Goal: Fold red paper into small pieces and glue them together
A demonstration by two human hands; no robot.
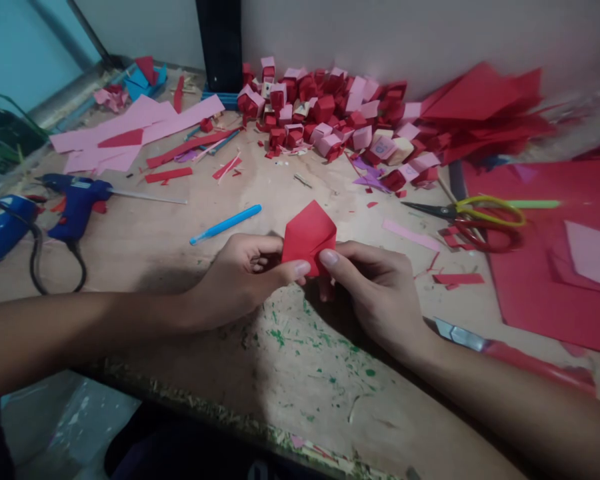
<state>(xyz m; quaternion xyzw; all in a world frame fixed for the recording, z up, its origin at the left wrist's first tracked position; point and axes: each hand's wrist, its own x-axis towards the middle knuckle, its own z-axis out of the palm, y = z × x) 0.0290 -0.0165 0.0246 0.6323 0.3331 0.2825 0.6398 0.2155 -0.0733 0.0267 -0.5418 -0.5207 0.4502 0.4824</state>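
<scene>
Between my two hands is a folded piece of red paper (309,232), its top edge coming to a point. My left hand (253,270) pinches its lower left side, thumb lying across the front. At the lower right, my right hand (375,280) grips the same paper with the thumb pressed on its face. The fingers behind the paper are partly hidden. A blue pen-like stick (226,225) lies on the table just beyond my left hand. Near my right wrist rests a utility knife (510,350) with a red handle, partly covered by my forearm.
A heap of small red and pink paper boxes (325,110) stands against the wall. Scissors (473,217) lie at right by red sheets (540,267). At left are a blue glue gun (77,200) with a cord and pink paper strips (130,130). Scraps dot the wooden table (290,360).
</scene>
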